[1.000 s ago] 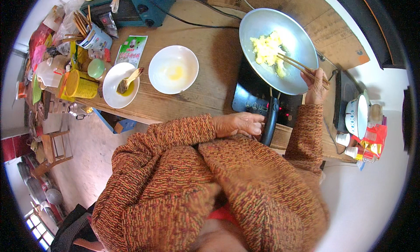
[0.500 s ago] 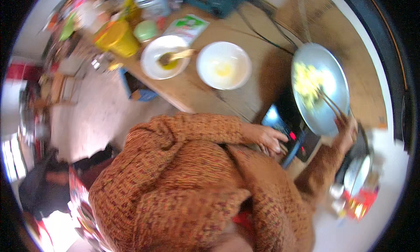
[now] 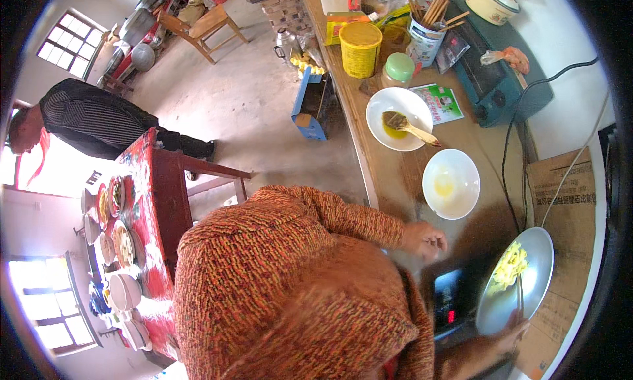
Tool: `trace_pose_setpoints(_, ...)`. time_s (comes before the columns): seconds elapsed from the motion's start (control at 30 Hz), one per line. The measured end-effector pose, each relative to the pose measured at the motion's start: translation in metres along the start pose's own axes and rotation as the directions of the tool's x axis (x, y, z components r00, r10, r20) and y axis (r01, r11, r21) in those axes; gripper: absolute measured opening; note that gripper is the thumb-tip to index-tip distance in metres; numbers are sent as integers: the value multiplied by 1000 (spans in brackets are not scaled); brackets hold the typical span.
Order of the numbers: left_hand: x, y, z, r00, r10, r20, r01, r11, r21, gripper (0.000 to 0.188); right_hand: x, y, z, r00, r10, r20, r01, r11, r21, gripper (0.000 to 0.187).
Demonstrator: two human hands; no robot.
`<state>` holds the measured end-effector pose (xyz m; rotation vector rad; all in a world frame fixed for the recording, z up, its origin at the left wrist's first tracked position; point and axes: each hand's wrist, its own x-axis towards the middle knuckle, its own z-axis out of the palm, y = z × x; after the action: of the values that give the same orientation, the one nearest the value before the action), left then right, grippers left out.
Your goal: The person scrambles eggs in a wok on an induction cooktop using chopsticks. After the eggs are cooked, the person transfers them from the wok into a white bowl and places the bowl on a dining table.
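and here's the right hand (image 3: 514, 332), low at the near right, blurred at the pan's near rim, fingers closed around a pair of chopsticks (image 3: 520, 294)! their tips reach down into the pan (image 3: 537, 274), right by the yellow food (image 3: 510, 266), which sits bunched toward the far left part of the metal. whether the hand also touches the rim, i can't tell.

over to the left hand (image 3: 427, 240), well apart from the right one: fingers loosely bent, part-way spread, nothing visible in the grip, hanging by the near edge of the wooden table (image 3: 389, 175). it's between the white bowl (image 3: 465, 202) and the black cooktop (image 3: 447, 294), where a red display glows just left of the pan. the pan's handle is out of sight, and whether the pan sits flat is hard to call.

farther along, a second bowl (image 3: 384, 105) holds oil and a wooden-handled utensil (image 3: 420, 130), with a green-lidded jar (image 3: 399, 68) and a yellow tub (image 3: 360, 53) just beyond. cardboard (image 3: 564, 268) stands behind the pan on the right. away left, another person (image 3: 92, 119) bends near a red-covered table (image 3: 153, 212) laden with dishes.
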<state>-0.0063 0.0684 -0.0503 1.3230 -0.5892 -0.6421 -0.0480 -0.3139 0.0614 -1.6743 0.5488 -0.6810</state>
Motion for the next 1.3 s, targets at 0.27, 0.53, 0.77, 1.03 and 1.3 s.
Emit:
trace_pose_setpoints(0.27,4,-43,-17,992,21,-128,0,986,166,31,15,11,-65,995,97,-34,-92,989,112,49)
trace_pose_setpoints(0.53,-6,-54,-52,978,-139,-158,166,970,177,23,-42,2,45,988,34,151,-43,997,57,26)
trace_pose_setpoints(0.77,-8,-58,-62,989,-59,-139,94,961,260,21,-40,-5,14,997,-20,79,21,1000,-6,28)
trace_pose_setpoints(1.03,-6,-59,-62,984,47,-173,9,950,313,20,-55,-19,-26,998,7,-60,-13,995,-95,28)
trace_pose_setpoints(1.3,-5,-57,-62,987,42,-156,11,945,326,22,-44,19,-4,984,14,-175,3,995,96,28)
